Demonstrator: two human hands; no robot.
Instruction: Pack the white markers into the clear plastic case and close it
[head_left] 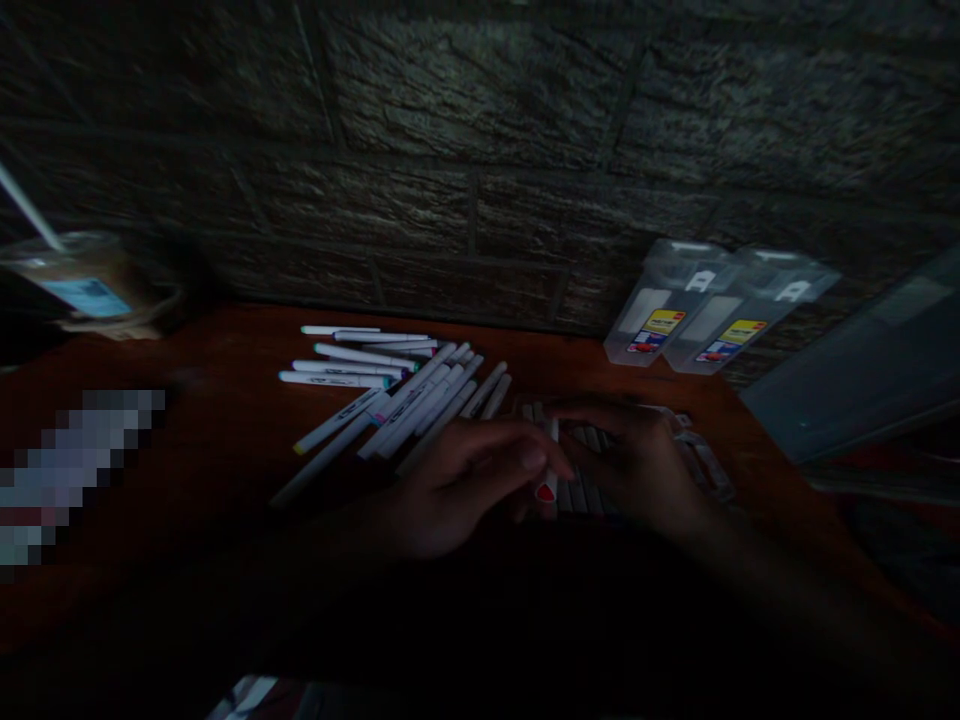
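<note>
A white marker with a red end (pixel 547 490) is upright between my two hands, over a clear case (pixel 679 420) holding a row of markers (pixel 583 485). My left hand (pixel 469 485) is closed on its lower part, thumb and fingers around the red end. At the marker's upper end, the curled fingers of my right hand (pixel 637 455) pinch it, as far as the dim light shows. Left of my hands lies a loose pile of white markers (pixel 420 400) with differently coloured ends, spread at several angles.
Two clear plastic cases (pixel 649 310) with yellow labels stand against the stone wall (pixel 465 200). A drink cup (pixel 90 280) with a straw is at far left. A pixelated flat item (pixel 75 470) lies on the brown table (pixel 217 400). The scene is very dark.
</note>
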